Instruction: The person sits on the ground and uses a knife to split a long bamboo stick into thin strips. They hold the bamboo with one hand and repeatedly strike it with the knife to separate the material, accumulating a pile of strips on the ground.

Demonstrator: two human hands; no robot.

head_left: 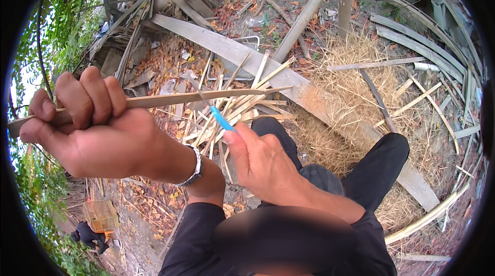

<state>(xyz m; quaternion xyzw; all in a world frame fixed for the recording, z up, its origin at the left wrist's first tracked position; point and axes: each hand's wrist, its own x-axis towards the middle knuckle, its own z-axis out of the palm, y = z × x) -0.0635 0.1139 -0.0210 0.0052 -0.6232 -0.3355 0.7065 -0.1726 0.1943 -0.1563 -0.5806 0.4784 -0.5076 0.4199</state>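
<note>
Seen from the head camera, the left hand [85,124] is raised and closed in a fist around one end of a long bamboo strip [170,99], which runs level from that fist to the right, its thin tip ending above the right hand. A bracelet [195,167] sits on the left wrist. The right hand [260,160] is lower and nearer the body, its fingers curled round the blue handle of a knife [223,119]; the handle sticks up from the thumb and the slim blade reaches the underside of the strip, though whether it bites into the bamboo I cannot tell. Just beyond both hands, on the ground, lies a pile of slivers [234,108], pale cut pieces crossing one another. Under the right hand are the person's knees in black trousers [381,165]. Right of the right hand spreads a heap of straw [350,95], with a long plank [242,51] lying slantwise past the pile. Farther out beyond the hands are grey boards, poles and dry red leaves. Below the left hand, well apart, stands a small wooden cage [102,215] with a crouching person [92,237] beside it.
</note>
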